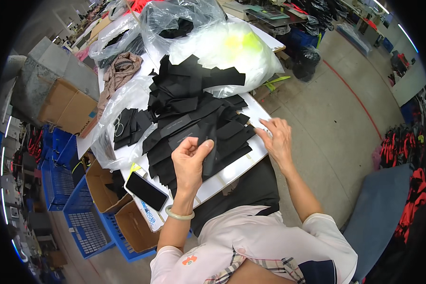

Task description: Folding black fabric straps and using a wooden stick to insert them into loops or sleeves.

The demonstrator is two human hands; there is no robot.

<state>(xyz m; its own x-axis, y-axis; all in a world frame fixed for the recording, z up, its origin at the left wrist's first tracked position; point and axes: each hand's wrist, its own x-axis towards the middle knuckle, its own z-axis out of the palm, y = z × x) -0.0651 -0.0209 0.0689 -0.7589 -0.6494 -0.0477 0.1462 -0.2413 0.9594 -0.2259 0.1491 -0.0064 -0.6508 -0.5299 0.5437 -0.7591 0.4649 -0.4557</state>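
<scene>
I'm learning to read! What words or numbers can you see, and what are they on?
I won't copy print, but here's where it is:
White table, beside the phone: blue letters.
Cardboard box: reddish print, partly blurred.
Black pieces: faint print, too small to read.

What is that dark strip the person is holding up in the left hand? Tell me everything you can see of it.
The dark strip looks like a narrow piece of thin, near-black cloth, slightly shiny. The left hand pinches it between thumb and fingers; it extends above and below the grip, in front of the pile of black cloth pieces. The right hand is apart from it. Its edges blur, so whether it touches the pile is unclear.
</scene>
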